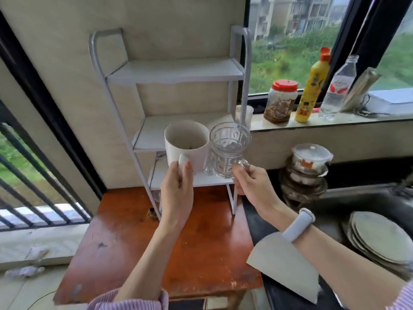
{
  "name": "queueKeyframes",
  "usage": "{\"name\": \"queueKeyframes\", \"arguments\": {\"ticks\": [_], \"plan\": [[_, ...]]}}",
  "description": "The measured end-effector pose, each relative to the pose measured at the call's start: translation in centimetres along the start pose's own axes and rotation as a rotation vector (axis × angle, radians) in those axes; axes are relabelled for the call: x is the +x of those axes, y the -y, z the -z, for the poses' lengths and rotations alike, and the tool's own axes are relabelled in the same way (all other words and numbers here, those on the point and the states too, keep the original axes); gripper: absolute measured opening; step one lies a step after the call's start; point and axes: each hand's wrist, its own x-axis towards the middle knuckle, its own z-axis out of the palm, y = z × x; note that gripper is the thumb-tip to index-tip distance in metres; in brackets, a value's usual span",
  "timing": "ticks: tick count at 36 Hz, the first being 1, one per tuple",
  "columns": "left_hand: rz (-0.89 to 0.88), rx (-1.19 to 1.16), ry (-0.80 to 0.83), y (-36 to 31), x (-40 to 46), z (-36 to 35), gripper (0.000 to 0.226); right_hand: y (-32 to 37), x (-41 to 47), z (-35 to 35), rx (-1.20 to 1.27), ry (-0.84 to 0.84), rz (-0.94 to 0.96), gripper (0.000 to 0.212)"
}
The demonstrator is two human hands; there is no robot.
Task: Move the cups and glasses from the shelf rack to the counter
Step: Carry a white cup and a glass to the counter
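My left hand (177, 191) grips the handle of a white ceramic mug (185, 144), held in the air in front of the white shelf rack (174, 72). My right hand (252, 186) grips the handle of a clear patterned glass mug (228, 151), side by side with the white mug and touching it. Behind them a small clear glass (209, 167) stands on the rack's lowest shelf. A clear cup (244, 115) stands at the right end of the middle shelf. The top shelf is bare. The rack stands on a reddish wooden counter (138, 238).
A dark counter with a sink (368, 198) lies to the right, holding stacked plates (380, 240), stacked lidded glass bowls (308, 168) and a pale cutting board (283, 265). On the window sill stand a red-lidded jar (280, 101), a yellow bottle (312, 86) and a clear bottle (337, 88).
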Motion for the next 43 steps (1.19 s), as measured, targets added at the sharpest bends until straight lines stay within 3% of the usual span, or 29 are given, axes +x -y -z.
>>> {"name": "queueKeyframes", "arguments": {"ticks": [5,13,30,37,43], "plan": [[-0.048,0.041,0.076,-1.3,-4.6,-3.1,0.049,-2.0,-5.2,5.4,-0.018,-0.044,-0.014,0.049],[-0.039,0.012,0.276,-5.6,-14.7,-13.7,0.037,-4.4,-16.5,18.8,-0.067,-0.359,-0.098,0.051],[-0.254,-0.329,1.015,-21.8,-42.6,-40.0,0.036,-4.8,-49.0,46.0,-0.321,-1.163,-0.379,0.047],[-0.255,-0.480,1.321,-28.7,-53.2,-49.7,0.043,-5.0,-59.6,54.7,-0.303,-1.503,-0.451,0.044],[-0.263,-0.559,1.507,-34.0,-62.3,-58.6,0.039,-5.3,-67.2,63.1,-0.315,-1.696,-0.506,0.047]]}}
